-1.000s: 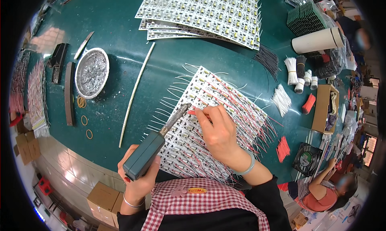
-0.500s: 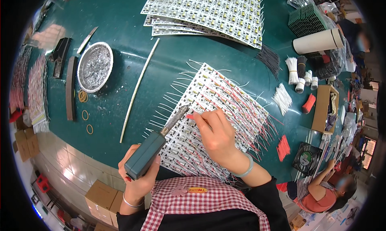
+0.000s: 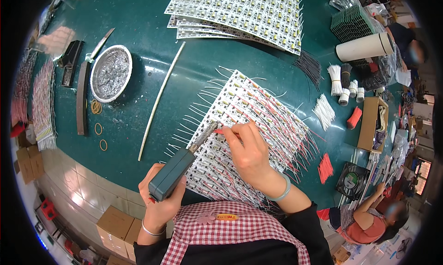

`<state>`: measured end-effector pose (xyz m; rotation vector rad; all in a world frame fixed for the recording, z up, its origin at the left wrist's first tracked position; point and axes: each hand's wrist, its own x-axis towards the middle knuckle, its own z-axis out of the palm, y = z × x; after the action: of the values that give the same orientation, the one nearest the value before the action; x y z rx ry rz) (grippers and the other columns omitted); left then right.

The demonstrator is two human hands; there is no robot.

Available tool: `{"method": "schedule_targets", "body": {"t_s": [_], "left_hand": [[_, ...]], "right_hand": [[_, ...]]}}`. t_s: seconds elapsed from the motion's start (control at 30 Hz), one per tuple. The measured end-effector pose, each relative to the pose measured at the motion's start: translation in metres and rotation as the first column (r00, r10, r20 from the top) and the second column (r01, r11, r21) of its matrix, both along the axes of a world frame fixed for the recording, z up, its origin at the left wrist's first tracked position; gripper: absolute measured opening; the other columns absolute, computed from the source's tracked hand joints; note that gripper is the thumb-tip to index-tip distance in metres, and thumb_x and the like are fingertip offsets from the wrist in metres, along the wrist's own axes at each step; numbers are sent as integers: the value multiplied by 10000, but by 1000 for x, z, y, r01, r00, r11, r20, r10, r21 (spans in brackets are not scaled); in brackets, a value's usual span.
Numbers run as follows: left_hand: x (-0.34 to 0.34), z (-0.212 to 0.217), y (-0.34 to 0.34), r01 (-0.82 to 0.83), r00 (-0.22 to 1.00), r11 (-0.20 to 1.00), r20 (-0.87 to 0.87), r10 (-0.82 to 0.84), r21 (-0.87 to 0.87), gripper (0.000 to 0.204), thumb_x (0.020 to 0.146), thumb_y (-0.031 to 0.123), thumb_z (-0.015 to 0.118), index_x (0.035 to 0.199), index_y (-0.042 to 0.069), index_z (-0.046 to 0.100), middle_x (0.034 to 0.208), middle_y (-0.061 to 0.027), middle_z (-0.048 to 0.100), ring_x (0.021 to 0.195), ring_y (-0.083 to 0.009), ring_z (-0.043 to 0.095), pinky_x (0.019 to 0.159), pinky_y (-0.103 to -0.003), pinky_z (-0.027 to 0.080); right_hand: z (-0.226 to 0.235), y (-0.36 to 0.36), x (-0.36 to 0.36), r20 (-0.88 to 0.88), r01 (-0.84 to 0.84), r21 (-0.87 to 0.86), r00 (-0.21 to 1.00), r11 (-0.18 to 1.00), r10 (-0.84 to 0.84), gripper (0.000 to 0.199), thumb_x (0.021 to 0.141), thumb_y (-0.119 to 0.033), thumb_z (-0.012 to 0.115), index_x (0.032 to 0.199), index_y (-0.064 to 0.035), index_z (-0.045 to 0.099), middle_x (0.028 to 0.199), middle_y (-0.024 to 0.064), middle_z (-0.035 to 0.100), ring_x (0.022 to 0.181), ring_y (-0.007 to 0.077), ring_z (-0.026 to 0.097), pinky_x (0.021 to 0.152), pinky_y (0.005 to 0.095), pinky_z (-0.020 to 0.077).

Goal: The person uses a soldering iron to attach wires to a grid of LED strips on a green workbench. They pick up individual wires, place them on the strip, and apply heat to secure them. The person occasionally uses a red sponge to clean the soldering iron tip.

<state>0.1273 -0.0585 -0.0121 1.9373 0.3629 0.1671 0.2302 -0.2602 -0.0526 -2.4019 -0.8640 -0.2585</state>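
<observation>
My left hand (image 3: 159,207) is closed around the dark green handle of a soldering iron (image 3: 173,173). The iron's metal tip reaches onto a white circuit board panel (image 3: 233,92), which lies at a slant on the table. Beside the tip, my right hand (image 3: 251,152) pinches a short red wire (image 3: 218,131) between thumb and fingertips, its end close to the iron. White wires fringe the panel's left edge, and red and white wires spread over its right side and lower part. Whether tip and wire touch is too small to tell.
A bowl of silvery scraps (image 3: 127,64), rubber bands (image 3: 98,128) and a long pale rod (image 3: 159,96) lie to the left. More panels (image 3: 235,11) are stacked at the back. Red wires (image 3: 325,168), white wires (image 3: 324,112) and a cardboard box (image 3: 368,126) sit at right. Another person (image 3: 369,223) works there.
The soldering iron's handle and my left hand have shifted slightly up and right. My right hand has stayed nearly in place, still pinching the red wire by the tip.
</observation>
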Motion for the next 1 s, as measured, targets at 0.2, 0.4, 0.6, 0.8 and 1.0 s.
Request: {"method": "schedule_targets", "body": {"t_s": [0.2, 0.4, 0.6, 0.8, 1.0], "left_hand": [[1, 5, 2, 41, 999, 995, -3, -41, 95, 151, 728, -62, 746, 848, -47, 654, 806, -94, 636, 653, -149, 580, 592, -268, 458], [0, 9, 5, 10, 1000, 996, 1, -10, 89, 177, 733, -41, 758, 886, -61, 671, 801, -74, 628, 658, -127, 582, 587, -253, 461], [-1, 12, 1, -85, 996, 996, 23, 86, -14, 195, 727, -19, 774, 889, -61, 675, 808, -44, 652, 693, -78, 580, 610, -243, 478], [-3, 7, -1, -143, 989, 968, 9, 148, -204, 211, 733, -13, 780, 914, -58, 682, 824, -50, 677, 715, -82, 598, 618, -248, 489], [-11, 10, 4, -216, 974, 940, 12, 227, -264, 220, 755, 8, 797, 940, -49, 691, 844, -44, 695, 740, -86, 611, 649, -251, 495]], "right_hand": [[0, 0, 0, 1, -11, -2, 1000, 1000, 11, 335, 746, 3, 662, 1073, 71, 643, 943, 109, 563, 844, 247, 560, 628, 326, 473], [0, 2, 1, 4, -9, -5, 1000, 1000, 9, 321, 745, 7, 653, 1060, 64, 640, 936, 111, 565, 841, 255, 566, 639, 331, 486], [7, -1, -1, 15, 5, -20, 1000, 1000, -5, 304, 757, 1, 646, 1060, 31, 649, 909, 96, 549, 839, 258, 571, 663, 333, 498], [17, -5, -2, -46, 2, 10, 999, 1000, -2, 320, 767, 20, 625, 1084, -1, 660, 926, 101, 557, 854, 261, 577, 711, 350, 508], [28, -38, 30, 107, 203, 7, 973, 979, -203, 292, 743, 14, 633, 1007, -84, 711, 878, 71, 593, 844, 256, 596, 710, 366, 486]]}}
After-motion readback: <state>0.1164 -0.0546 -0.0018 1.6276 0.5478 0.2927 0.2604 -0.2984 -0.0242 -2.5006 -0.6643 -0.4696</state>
